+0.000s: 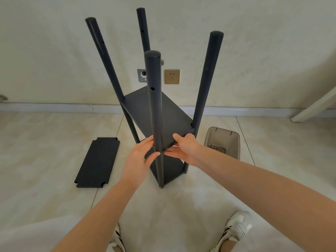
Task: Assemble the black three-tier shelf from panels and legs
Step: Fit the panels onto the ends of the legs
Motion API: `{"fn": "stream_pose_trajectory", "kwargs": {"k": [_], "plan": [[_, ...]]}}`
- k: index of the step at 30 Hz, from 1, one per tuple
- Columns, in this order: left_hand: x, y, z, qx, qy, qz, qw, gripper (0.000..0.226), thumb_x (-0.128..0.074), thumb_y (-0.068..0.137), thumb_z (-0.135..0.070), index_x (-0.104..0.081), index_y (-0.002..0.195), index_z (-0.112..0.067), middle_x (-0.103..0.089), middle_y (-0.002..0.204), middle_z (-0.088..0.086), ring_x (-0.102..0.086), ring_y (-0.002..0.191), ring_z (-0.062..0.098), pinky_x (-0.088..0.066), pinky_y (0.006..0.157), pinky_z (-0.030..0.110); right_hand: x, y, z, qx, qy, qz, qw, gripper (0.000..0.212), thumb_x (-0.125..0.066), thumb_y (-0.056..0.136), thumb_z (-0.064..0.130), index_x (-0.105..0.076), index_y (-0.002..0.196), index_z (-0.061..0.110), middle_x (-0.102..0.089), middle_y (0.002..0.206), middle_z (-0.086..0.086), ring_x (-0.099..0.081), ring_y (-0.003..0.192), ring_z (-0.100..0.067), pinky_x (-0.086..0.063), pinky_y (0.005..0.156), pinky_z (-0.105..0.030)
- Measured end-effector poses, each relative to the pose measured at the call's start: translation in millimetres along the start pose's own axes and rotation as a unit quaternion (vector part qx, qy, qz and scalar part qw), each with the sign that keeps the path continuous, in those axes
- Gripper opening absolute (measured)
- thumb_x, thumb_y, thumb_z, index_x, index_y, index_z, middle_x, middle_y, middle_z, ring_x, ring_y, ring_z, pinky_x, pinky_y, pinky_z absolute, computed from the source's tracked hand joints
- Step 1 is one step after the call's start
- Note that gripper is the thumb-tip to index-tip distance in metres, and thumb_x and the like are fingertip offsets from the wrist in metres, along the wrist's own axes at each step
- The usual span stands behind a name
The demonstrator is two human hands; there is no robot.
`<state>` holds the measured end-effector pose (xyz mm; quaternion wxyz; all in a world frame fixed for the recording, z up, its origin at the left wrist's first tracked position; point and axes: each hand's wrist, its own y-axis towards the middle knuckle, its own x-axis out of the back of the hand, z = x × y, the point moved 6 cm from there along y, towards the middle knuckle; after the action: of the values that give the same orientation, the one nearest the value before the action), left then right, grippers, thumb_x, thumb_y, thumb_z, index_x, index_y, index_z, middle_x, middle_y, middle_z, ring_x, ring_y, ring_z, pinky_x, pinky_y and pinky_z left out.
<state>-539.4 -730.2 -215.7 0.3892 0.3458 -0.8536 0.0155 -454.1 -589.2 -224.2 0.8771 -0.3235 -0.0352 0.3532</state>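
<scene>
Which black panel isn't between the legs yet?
The loose panel flat on the floor; the middle panel and bottom panel sit between the legs.

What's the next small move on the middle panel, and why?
Probably seat the near corner of the middle panel snug against the front leg: the right hand grips its edge, the left hand holds the leg, and the third panel lies on the floor, so this tier likely isn't fixed yet.
</scene>
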Motion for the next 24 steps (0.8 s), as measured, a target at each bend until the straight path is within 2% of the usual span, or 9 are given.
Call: {"fn": "stream_pose_trajectory", "kwargs": {"k": [2, 6, 10, 12, 14, 15, 17, 20, 24], "plan": [[-1.2, -0.2, -0.8, 0.009, -0.023, 0.003, 1.000, 0.044, -0.065, 0.096, -0.024, -0.053, 0.136, -0.039, -0.047, 0.138, -0.026, -0.051, 0.129, 0.008, -0.045, 0.109, 0.031, 0.1, -1.6, 0.5, 0.007, 0.013, -0.006, 1.000, 0.025, -0.047, 0.103, 0.013, -0.045, 0.128, 0.013, -0.064, 0.114, -0.010, -0.071, 0.090, -0.031, -0.058, 0.083, -0.052], [-5.5, 1.8, 1.8, 0.060, -0.134, 0.020, 0.989, 0.041, -0.061, 0.098, -0.013, -0.060, 0.139, -0.019, -0.054, 0.146, -0.010, -0.050, 0.134, 0.007, -0.045, 0.112, 0.037, -0.1, -5.5, 3.0, 0.007, 0.023, -0.019, 1.000, 0.025, -0.047, 0.104, 0.013, -0.047, 0.128, 0.011, -0.066, 0.105, -0.009, -0.071, 0.091, -0.032, -0.060, 0.079, -0.049], [-2.9, -6.9, 2.0, 0.108, -0.198, -0.049, 0.973, 0.040, -0.061, 0.100, -0.011, -0.058, 0.138, -0.024, -0.053, 0.142, -0.017, -0.054, 0.125, -0.001, -0.046, 0.104, 0.021, -8.7, -5.0, 0.8, 0.009, 0.047, -0.047, 0.998, 0.028, -0.051, 0.102, 0.014, -0.045, 0.130, 0.014, -0.067, 0.104, -0.008, -0.073, 0.082, -0.030, -0.062, 0.076, -0.047], [4.1, -14.7, 9.5, 0.170, -0.202, -0.130, 0.956, 0.032, -0.066, 0.097, -0.017, -0.057, 0.127, -0.026, -0.054, 0.124, -0.024, -0.060, 0.105, -0.002, -0.048, 0.086, 0.012, -13.7, -3.2, -4.0, 0.002, 0.061, -0.062, 0.996, 0.024, -0.057, 0.099, 0.015, -0.050, 0.123, 0.017, -0.069, 0.094, -0.005, -0.075, 0.073, -0.025, -0.063, 0.072, -0.041], [11.4, -20.5, 18.1, 0.245, -0.175, -0.188, 0.935, 0.017, -0.069, 0.095, -0.028, -0.056, 0.106, -0.028, -0.058, 0.101, -0.019, -0.061, 0.086, 0.003, -0.052, 0.079, 0.019, -16.3, -1.4, -8.3, -0.005, 0.049, -0.077, 0.996, 0.018, -0.065, 0.095, 0.019, -0.057, 0.111, 0.020, -0.070, 0.086, 0.001, -0.075, 0.072, -0.019, -0.062, 0.068, -0.034], [12.2, -21.7, 20.7, 0.278, -0.163, -0.186, 0.928, 0.011, -0.067, 0.096, -0.033, -0.058, 0.097, -0.026, -0.063, 0.090, -0.014, -0.062, 0.080, 0.003, -0.052, 0.079, 0.024, -17.1, -0.7, -10.4, -0.008, 0.041, -0.086, 0.995, 0.017, -0.068, 0.093, 0.022, -0.059, 0.107, 0.021, -0.070, 0.087, 0.002, -0.075, 0.075, -0.016, -0.060, 0.068, -0.031], [7.1, -25.1, 24.0, 0.338, -0.183, -0.148, 0.911, 0.028, -0.056, 0.101, -0.041, -0.067, 0.089, -0.019, -0.073, 0.075, -0.005, -0.065, 0.077, 0.004, -0.048, 0.073, 0.022, -18.2, 0.5, -14.9, -0.014, 0.033, -0.106, 0.994, 0.016, -0.073, 0.089, 0.026, -0.061, 0.098, 0.022, -0.070, 0.090, 0.003, -0.068, 0.082, -0.014, -0.057, 0.071, -0.028], [-6.9, -27.9, 18.1, 0.380, -0.326, -0.101, 0.860, 0.043, -0.042, 0.108, -0.040, -0.072, 0.104, -0.010, -0.078, 0.097, 0.003, -0.072, 0.095, 0.013, -0.052, 0.088, 0.026, -21.6, 0.3, -19.2, -0.017, 0.040, -0.112, 0.993, 0.018, -0.076, 0.086, 0.028, -0.060, 0.092, 0.023, -0.070, 0.091, 0.003, -0.065, 0.086, -0.015, -0.055, 0.077, -0.029], [-28.4, -20.2, -1.6, 0.396, -0.489, -0.073, 0.774, 0.038, -0.036, 0.109, -0.043, -0.065, 0.116, -0.019, -0.065, 0.125, -0.003, -0.054, 0.123, 0.011, -0.037, 0.114, 0.036, -23.4, -2.4, -22.0, -0.010, 0.044, -0.096, 0.994, 0.029, -0.078, 0.084, 0.025, -0.063, 0.107, 0.018, -0.074, 0.098, -0.001, -0.068, 0.090, -0.015, -0.052, 0.080, -0.029]]}}
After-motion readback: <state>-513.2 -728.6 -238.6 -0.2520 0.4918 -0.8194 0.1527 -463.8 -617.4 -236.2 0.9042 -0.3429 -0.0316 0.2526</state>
